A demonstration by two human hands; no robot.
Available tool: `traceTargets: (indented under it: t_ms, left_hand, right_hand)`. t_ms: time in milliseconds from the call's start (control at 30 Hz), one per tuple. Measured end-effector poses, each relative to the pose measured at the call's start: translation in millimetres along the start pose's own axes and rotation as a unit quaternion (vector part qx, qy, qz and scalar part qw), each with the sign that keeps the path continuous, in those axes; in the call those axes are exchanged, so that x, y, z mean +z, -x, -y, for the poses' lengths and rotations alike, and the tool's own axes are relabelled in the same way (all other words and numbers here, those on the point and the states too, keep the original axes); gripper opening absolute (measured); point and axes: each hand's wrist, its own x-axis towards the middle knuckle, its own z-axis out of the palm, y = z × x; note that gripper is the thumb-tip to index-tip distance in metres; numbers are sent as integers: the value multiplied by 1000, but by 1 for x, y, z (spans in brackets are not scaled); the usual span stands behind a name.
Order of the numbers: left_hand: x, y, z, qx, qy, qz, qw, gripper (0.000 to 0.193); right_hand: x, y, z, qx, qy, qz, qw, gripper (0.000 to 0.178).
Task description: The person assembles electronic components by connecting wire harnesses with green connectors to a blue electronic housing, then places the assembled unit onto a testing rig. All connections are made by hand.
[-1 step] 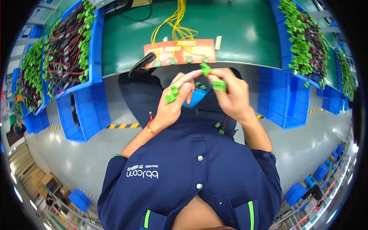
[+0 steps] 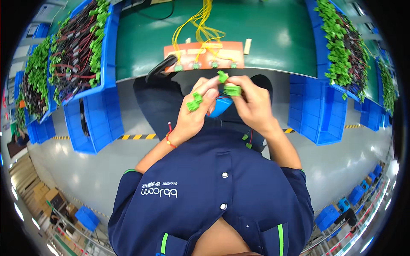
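My left hand (image 2: 192,113) is closed on green plug connectors (image 2: 194,102), which stick out between its thumb and fingers. Opposite it, my right hand (image 2: 256,106) is closed round more green connectors (image 2: 232,90). One small green connector (image 2: 222,77) sits between the fingertips of both hands; which hand grips it I cannot tell. Thin dark and red wires show below the hands, partly hidden by the fingers. Under my right wrist hang two more green connectors (image 2: 248,146) on a red and black wire. A blue object (image 2: 221,107) lies behind the hands, above my lap.
Ahead, an orange fixture board (image 2: 205,64) with yellow wires (image 2: 200,25) lies at the green table's (image 2: 273,38) near edge. A black handle-like piece (image 2: 160,68) juts from it. Blue bins (image 2: 110,55) of green-ended cables flank me; further blue bins (image 2: 318,113) stand lower.
My right hand has moved left, bringing its green connectors closer to my left hand. The connector at the fingertips has shifted slightly left. The whole view has moved a little.
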Motion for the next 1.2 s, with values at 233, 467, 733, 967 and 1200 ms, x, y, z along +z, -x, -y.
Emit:
traceTargets:
  t_ms: [233, 467, 733, 967, 1200]
  left_hand:
    - [-16, 4, 12, -15, -29, -100, 994, 32]
    - [-29, -2, 23, -65, 123, -159, 977, 37]
    - [-29, -15, 41, -89, 106, -190, 972, 37]
    - [-26, -23, 42, -81, 54, -206, 974, 29]
    - [-27, -30, 43, -63, 55, -239, 967, 24]
  right_hand:
    - [52, 9, -14, -12, -34, 33, 999, 21]
    - [26, 12, -29, 109, -118, 12, 987, 20]
    - [35, 12, -21, 133, -175, 100, 970, 12]
    - [38, 10, -23, 57, -265, 167, 948, 10]
    - [43, 11, -29, 33, -287, 164, 943, 16]
